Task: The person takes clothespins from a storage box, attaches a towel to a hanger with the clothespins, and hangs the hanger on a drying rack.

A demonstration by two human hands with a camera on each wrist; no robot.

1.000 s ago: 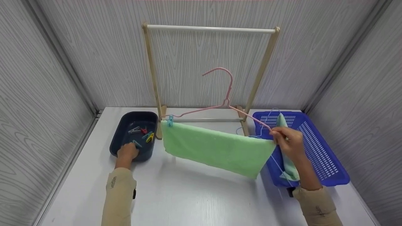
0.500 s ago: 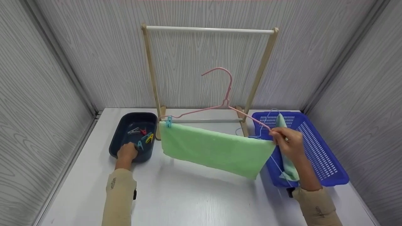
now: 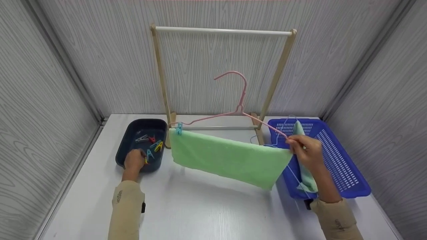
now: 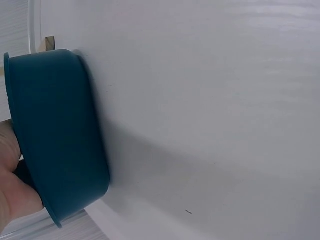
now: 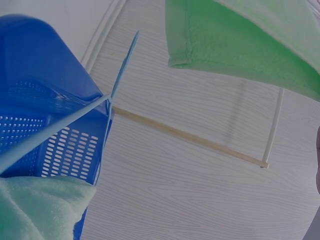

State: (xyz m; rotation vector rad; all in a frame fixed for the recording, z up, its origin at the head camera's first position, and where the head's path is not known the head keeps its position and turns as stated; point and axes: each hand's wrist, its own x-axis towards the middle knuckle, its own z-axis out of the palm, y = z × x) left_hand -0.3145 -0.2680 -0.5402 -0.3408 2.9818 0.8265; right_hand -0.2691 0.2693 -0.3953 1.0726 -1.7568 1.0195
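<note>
In the head view my right hand (image 3: pixel 307 151) pinches the right end of a pink hanger (image 3: pixel 243 96) together with the top corner of a green towel (image 3: pixel 230 158). A blue clothespin (image 3: pixel 179 128) clips the towel's left corner to the hanger. My left hand (image 3: pixel 134 160) reaches into a dark basin (image 3: pixel 120 146), its fingertips down among the clothespins and mostly hidden; I cannot tell whether they grip one. Just right of it lie a light-blue clothespin (image 3: pixel 150 154) and a small yellow-and-red piece (image 3: pixel 146 161). The left wrist view shows the basin's outer wall (image 4: pixel 60 135).
Behind the towel stands a wooden rack with a white top rod (image 3: pixel 223 31). At right, a blue basket (image 3: pixel 347 166) holds a pale green cloth (image 3: pixel 307 176) and a light-blue hanger (image 5: pixel 55 125). Several clothespins, one yellow (image 3: pixel 158 146), lie in the basin.
My left hand shifts slightly within the basin. The light-blue clothespin beside it has turned and moved right, and a yellow-and-red piece now shows by the fingers. The right hand holds nearly still.
</note>
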